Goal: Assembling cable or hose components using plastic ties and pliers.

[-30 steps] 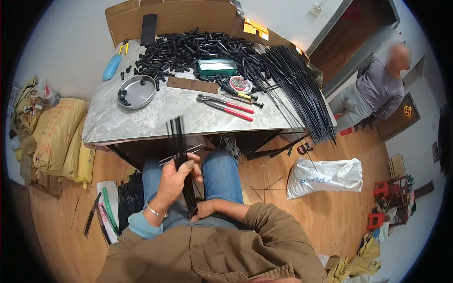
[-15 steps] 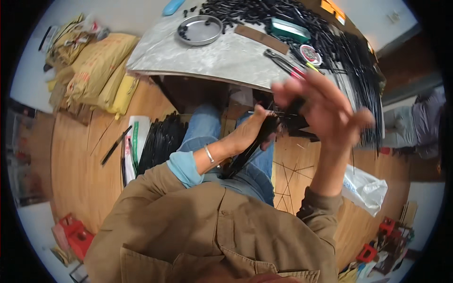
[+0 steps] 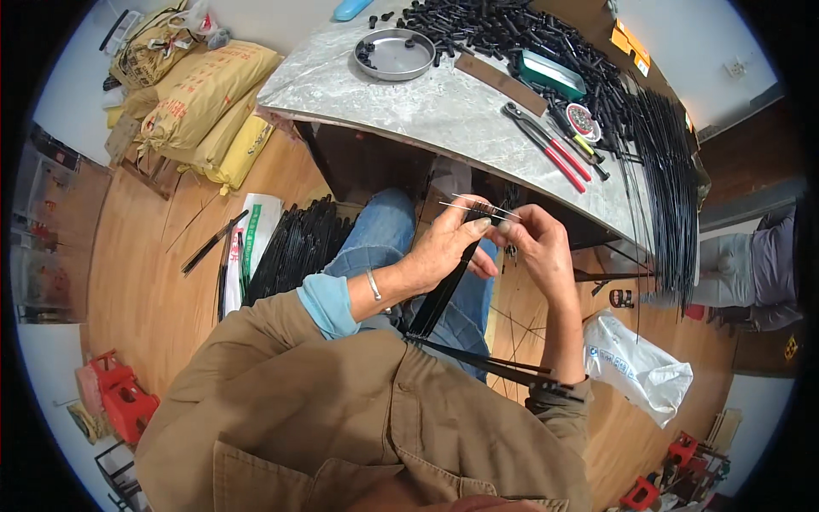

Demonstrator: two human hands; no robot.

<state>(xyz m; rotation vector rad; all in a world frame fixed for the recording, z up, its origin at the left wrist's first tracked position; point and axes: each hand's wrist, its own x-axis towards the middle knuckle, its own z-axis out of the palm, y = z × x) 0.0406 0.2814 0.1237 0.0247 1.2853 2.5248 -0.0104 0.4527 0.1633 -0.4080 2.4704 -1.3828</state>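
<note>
My left hand [image 3: 450, 243] is closed around a bundle of long, flat black strips [image 3: 439, 299], held upright-slanting between my knees. Two thin metal wires [image 3: 461, 198] cross the top end of the bundle. My right hand [image 3: 543, 247] has its thumb and fingers pinched together at the right side of that top end, close to the wire tips. What sits between those fingertips is too small to make out. A few black strips [image 3: 503, 367] fan out from the bundle's lower end toward my right forearm.
Ahead stands a grey table [image 3: 341, 94] with a metal dish [image 3: 395, 55], red-handled pliers [image 3: 550, 149], a heap of black pieces [image 3: 512, 30] and long black rods [image 3: 670, 188]. More black strips [image 3: 294, 247] lie at my left. A white bag [image 3: 636, 367] rests on the right floor.
My right hand, raised and blurred with fingers spread, has come down and in to the top of the bundle, its fingertips now together. My left hand still grips the strips.
</note>
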